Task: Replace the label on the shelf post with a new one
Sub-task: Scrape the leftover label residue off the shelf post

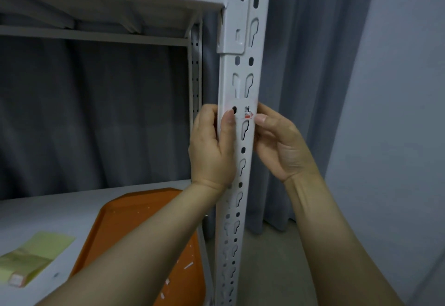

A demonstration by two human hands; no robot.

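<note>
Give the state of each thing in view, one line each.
shelf post: upright, gripped by both hands.
label: torn, mostly scraped off, remnant stuck on post.
left hand: grips post, thumb by label.
right hand: grips post edge, thumb at label.
orange tray: on shelf, holds white scraps.
yellow sheet: flat on shelf.

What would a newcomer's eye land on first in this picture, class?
The left hand and right hand grip the white shelf post at mid-height, thumbs at either edge of a worn label with red and black remnants. Next comes the orange tray on the shelf below, lower left.
</note>
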